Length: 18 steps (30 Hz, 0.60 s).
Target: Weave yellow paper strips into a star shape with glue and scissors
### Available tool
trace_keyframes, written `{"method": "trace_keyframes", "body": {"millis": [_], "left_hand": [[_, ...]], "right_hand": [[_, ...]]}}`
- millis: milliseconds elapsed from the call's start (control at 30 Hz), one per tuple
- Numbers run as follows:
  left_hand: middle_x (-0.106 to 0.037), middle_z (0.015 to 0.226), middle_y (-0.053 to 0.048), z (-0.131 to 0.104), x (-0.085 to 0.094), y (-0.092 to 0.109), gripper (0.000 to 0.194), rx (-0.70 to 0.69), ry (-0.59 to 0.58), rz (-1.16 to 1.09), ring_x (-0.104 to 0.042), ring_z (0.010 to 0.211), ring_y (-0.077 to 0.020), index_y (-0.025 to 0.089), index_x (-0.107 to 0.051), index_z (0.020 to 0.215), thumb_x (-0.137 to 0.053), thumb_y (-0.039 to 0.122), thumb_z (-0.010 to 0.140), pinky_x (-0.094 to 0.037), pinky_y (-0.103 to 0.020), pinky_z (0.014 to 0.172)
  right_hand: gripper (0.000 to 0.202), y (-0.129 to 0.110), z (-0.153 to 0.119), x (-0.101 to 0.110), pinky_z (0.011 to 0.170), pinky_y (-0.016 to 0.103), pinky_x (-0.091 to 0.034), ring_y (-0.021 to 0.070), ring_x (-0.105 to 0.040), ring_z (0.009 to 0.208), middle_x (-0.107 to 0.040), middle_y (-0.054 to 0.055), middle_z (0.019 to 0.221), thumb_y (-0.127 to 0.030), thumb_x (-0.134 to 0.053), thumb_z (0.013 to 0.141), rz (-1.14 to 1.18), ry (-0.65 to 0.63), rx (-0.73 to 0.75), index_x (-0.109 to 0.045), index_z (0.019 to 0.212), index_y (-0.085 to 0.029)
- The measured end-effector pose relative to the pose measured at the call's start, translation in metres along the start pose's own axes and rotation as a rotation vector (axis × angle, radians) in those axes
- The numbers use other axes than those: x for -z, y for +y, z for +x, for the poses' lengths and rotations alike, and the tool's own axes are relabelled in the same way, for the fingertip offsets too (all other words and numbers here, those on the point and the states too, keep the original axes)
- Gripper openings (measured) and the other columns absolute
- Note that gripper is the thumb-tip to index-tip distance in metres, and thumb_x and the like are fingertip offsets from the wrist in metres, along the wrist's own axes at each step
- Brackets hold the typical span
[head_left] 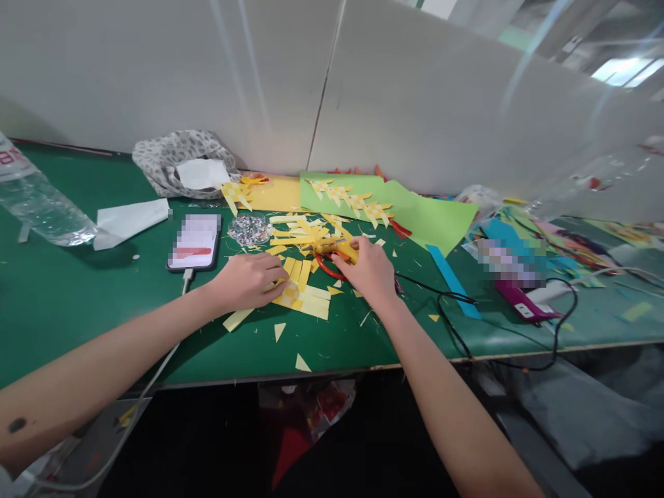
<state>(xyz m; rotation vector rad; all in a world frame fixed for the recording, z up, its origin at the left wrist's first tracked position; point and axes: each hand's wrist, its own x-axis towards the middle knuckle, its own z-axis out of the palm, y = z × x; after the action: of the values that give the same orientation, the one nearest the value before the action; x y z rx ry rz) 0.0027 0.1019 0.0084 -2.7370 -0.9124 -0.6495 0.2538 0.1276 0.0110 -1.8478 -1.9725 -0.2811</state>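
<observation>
Head camera view: yellow paper work on a green, smooth tabletop [207, 353], near the middle of its front edge.

Item: flat woven mat of pale and deep yellow paper strips [306, 301], checkered at the centre, loose strip ends splayed outward. Left hand [252, 282]: fingers bent, tips down on the mat's left side; whether a strip is pinched, cannot tell. Right hand [371, 270]: fingers curled round a yellow-handled tool [348, 252], type partly hidden by the grip.

Hazards, as judged: weave may loosen if the left hand lifts, the ends appearing unfastened; tool or the glossy orange-red loop handle [326, 270] beside it may snag strips; thin paper may crease under pressure.

Behind: heap of narrow, crisp yellow strips [290, 241]. To its left, shallow clear container of tiny multicoloured beads [250, 230]; a knock could scatter them.

Toward the back edge: row of spiky, folded yellow paper pieces [353, 199] on matte light-green paper sheets [433, 214].

Toward the left edge: flat, rounded-corner smartphone [194, 242] on a white cable [171, 356] running over the front edge; an arm catching it could drag the phone.

Toward the right: straight blue paper strip [451, 280]; thin, looped black cord [449, 321].
</observation>
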Motion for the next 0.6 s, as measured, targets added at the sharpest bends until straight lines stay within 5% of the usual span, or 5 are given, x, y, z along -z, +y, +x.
{"method": "trace_keyframes", "body": {"millis": [200,400,600], "left_hand": [[-0.067,0.076,-0.003,0.0,-0.003,-0.003,0.024,0.195,0.092,-0.016,-0.061,0.075,-0.0173,0.019,-0.064,0.077,-0.044,0.029,0.086,-0.041,-0.025,0.054],[-0.065,0.088,-0.002,0.004,-0.002,-0.007,0.024,0.549,0.143,-0.344,-0.059,0.075,-0.016,0.02,-0.056,0.088,-0.057,0.041,0.076,-0.044,-0.025,0.056],[-0.063,0.096,-0.005,0.006,0.001,-0.009,0.023,0.546,0.145,-0.434,-0.058,0.087,-0.019,0.02,-0.059,0.096,-0.053,0.036,0.079,-0.046,-0.031,0.068]], "right_hand": [[0.038,-0.008,-0.002,-0.006,0.057,0.03,-0.039,0.0245,-0.057,0.078,-0.061,0.01,0.084,-0.042,-0.055,0.072,0.043,0.045,-0.025,-0.048,0.102,-0.019],[0.039,-0.024,-0.01,0.007,0.061,0.032,-0.043,0.0249,-0.06,0.083,-0.064,0.008,0.094,-0.041,-0.052,0.075,0.181,0.161,0.016,-0.046,0.107,-0.02],[0.039,-0.029,-0.014,0.015,0.063,0.032,-0.044,0.0238,-0.059,0.086,-0.064,0.008,0.097,-0.04,-0.053,0.073,0.226,0.199,0.047,-0.047,0.106,-0.02]]}}
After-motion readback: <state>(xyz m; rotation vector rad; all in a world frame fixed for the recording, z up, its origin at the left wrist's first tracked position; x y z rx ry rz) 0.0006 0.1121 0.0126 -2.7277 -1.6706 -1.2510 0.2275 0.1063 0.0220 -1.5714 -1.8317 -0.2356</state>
